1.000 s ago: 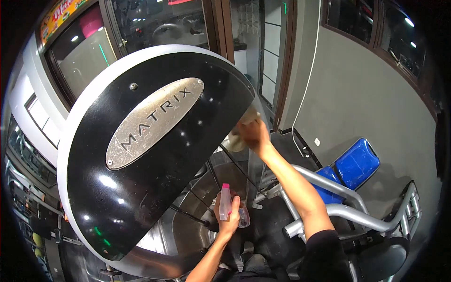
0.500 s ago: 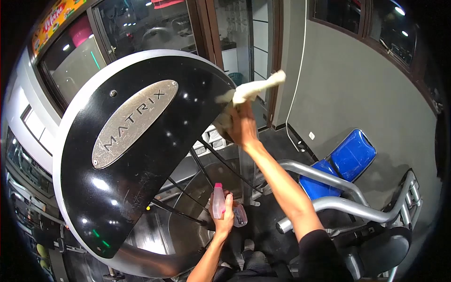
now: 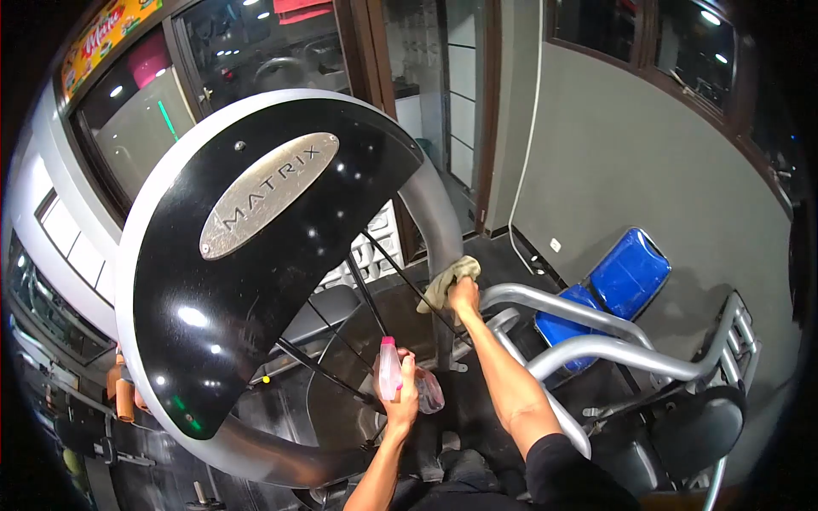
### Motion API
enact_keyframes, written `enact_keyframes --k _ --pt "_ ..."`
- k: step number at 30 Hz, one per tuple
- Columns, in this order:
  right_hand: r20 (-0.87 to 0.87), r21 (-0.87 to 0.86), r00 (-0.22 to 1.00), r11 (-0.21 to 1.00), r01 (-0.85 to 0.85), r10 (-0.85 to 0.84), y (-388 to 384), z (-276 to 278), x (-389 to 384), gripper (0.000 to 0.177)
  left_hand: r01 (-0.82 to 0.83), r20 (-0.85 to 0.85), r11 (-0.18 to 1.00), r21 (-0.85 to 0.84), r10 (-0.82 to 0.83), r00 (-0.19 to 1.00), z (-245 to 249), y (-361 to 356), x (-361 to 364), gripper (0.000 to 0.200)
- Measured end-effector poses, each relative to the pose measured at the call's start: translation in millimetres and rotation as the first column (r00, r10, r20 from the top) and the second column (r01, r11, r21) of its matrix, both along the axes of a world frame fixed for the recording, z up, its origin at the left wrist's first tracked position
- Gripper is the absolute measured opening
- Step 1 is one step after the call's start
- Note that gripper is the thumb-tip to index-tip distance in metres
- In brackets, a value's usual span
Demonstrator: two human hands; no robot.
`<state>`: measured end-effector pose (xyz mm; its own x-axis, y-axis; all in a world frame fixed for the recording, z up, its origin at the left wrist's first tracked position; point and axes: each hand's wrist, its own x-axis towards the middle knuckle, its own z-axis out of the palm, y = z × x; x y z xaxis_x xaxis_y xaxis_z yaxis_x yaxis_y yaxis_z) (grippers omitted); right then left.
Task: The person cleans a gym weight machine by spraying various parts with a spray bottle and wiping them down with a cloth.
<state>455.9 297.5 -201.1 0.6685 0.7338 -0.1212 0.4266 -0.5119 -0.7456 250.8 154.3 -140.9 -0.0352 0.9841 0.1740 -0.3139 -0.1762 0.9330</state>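
My right hand is closed on a pale, crumpled cloth, which lies against the lower part of the machine's grey curved frame. Lower and to the left, my left hand grips a clear spray bottle with a pink nozzle, its fingers wrapped round the neck. Beside both hands stands the big round gym machine, with a glossy black cover and an oval metal MATRIX plate. Thin black rods run from the cover's straight edge down past the bottle.
Silver tubular bars of another machine stand close to my right forearm, with a black pad below. A blue folding chair sits by the grey wall. Glass doors are behind the round machine.
My right hand has moved down with the cloth, from the upper right edge of the black cover to the grey frame below. The left hand keeps the bottle in nearly the same place.
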Motion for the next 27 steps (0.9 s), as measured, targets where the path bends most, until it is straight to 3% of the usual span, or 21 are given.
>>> enact_keyframes --k 2,3,4,8,12,13,14,17,19,20,21,23,25,26,27 --pt "0.043 0.067 0.991 0.990 -0.127 0.125 -14 11 12 0.034 0.040 0.010 0.999 -0.017 -0.040 0.999 2 -11 -9 0.023" --pt "0.122 -0.049 0.953 0.961 -0.273 0.277 -20 16 19 0.035 0.026 -0.026 1.000 -0.015 -0.026 0.999 5 -17 -13 0.021" --pt "0.067 -0.083 0.906 0.907 -0.412 0.417 -33 29 19 0.038 0.044 -0.019 0.999 -0.018 -0.044 0.999 7 -22 -18 0.021" --pt "0.164 -0.505 0.643 0.624 -0.597 0.748 -71 62 -7 0.043 0.119 -0.019 0.992 0.032 -0.118 0.993 8 -48 -38 0.019" --pt "0.131 -0.516 0.690 0.643 -0.566 0.712 -136 87 -51 0.060 0.248 -0.078 0.965 0.084 -0.241 0.967 5 -72 -60 0.019" --pt "0.099 -0.452 0.685 0.646 -0.616 0.722 -150 85 -56 0.066 0.306 -0.108 0.950 0.062 -0.298 0.948 9 -80 -66 0.018" --pt "0.096 -0.456 0.702 0.658 -0.600 0.706 -165 85 -58 0.066 0.363 -0.135 0.931 0.043 -0.355 0.925 12 -88 -71 0.018" --pt "0.159 0.070 0.795 0.796 -0.601 0.586 -205 84 -65 0.069 0.520 -0.208 0.852 0.064 -0.499 0.841 8 -110 -87 0.018" --pt "0.163 0.279 0.909 0.865 -0.416 0.384 -235 74 -60 0.065 0.644 -0.321 0.762 0.063 -0.596 0.736 2 -125 -100 0.021" --pt "0.191 0.398 0.944 0.858 -0.326 0.270 -253 81 -63 0.063 0.662 -0.318 0.747 0.054 -0.616 0.721 1 -134 -107 0.021" --pt "0.102 0.538 0.970 0.808 -0.241 0.221 -282 88 -64 0.056 0.723 -0.305 0.690 0.050 -0.678 0.668 0 -142 -113 0.022" --pt "0.058 0.595 0.986 0.788 -0.159 0.155 -338 109 -65 0.047 0.819 -0.326 0.570 0.070 -0.763 0.559 -12 -153 -123 0.025" --pt "-0.125 0.644 0.989 0.751 0.141 -0.079 -392 101 -70 0.040 0.859 -0.253 0.509 0.050 -0.826 0.504 -28 -164 -127 0.027" --pt "-0.126 0.673 0.984 0.717 0.179 -0.127 -417 107 -75 0.036 0.884 -0.184 0.466 0.033 -0.867 0.464 -35 -168 -128 0.029" --pt "-0.067 0.663 0.962 0.708 0.242 -0.266 -441 105 -83 0.035 0.882 -0.239 0.466 0.066 -0.851 0.468 -45 -169 -128 0.032"
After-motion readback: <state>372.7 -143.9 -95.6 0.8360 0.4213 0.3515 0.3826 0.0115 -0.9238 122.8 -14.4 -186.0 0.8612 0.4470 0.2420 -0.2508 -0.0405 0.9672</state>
